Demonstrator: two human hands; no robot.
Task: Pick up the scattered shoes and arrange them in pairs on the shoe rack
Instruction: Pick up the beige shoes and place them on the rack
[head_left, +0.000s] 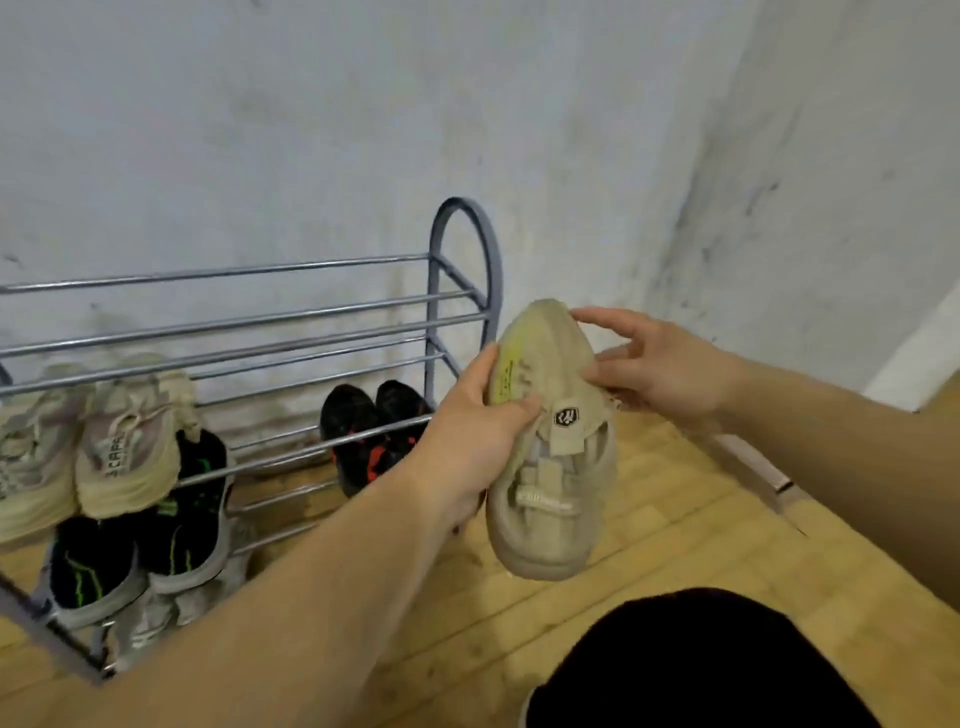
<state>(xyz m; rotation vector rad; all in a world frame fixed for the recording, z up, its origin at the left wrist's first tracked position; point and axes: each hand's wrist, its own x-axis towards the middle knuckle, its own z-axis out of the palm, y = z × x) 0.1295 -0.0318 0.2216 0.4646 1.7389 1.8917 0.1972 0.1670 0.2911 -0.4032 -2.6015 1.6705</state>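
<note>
Shoe: the beige shoe (550, 467) is up in the air, just past the right end of the shoe rack (431, 322); its toe points down and its heel end is up; a small black badge sits on its tongue
Left hand: the left hand (478, 431) grips the shoe from the side nearest the rack; the thumb is curled over the edge of the opening; the fingers go round behind
Right hand: the right hand (660, 364) is on the shoe's far side from the rack; its fingers are spread and nearly straight; the tips touch the top end of the shoe
On the rack: pale shoes (124, 441) sit side by side on a middle shelf at the left; black and green shoes (187, 509) sit just under them; black and red shoes (363, 441) sit low down near the rack's right end
Under the rack: a wooden floor (675, 519)
Behind the rack: a scuffed white wall (311, 130)
In front of the rack: the person's knee (701, 660) in black cloth, below the shoe
</note>
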